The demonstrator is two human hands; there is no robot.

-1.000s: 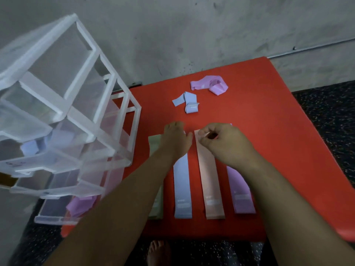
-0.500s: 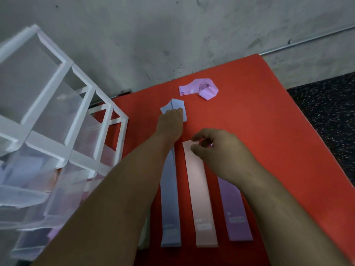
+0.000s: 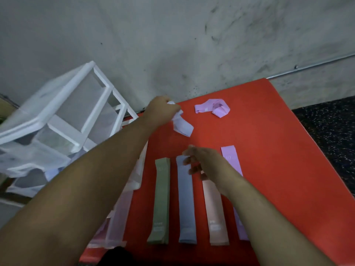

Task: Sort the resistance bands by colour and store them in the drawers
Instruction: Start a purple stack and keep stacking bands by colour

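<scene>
My left hand [image 3: 162,110] grips a crumpled light blue band [image 3: 182,125] at the far side of the red table [image 3: 269,150]; the band hangs down from my fingers. My right hand [image 3: 203,162] hovers with loosely spread fingers over the top ends of the flat blue band [image 3: 185,204] and the pink band [image 3: 215,212], holding nothing. A green band [image 3: 161,198] lies flat to the left of them, and a purple band [image 3: 231,160] to the right, partly under my forearm. A crumpled lilac band [image 3: 213,109] lies near the wall.
A clear plastic drawer unit with a white frame [image 3: 57,131] stands at the table's left; its lower drawers [image 3: 119,217] are pulled out beside the green band. A grey wall runs behind the table. Dark speckled floor lies to the right.
My left hand reached forward, closed on the crumpled light blue band and lifted it. My right hand let go of the pink band's top end and opened its fingers. The camera tilted up.
</scene>
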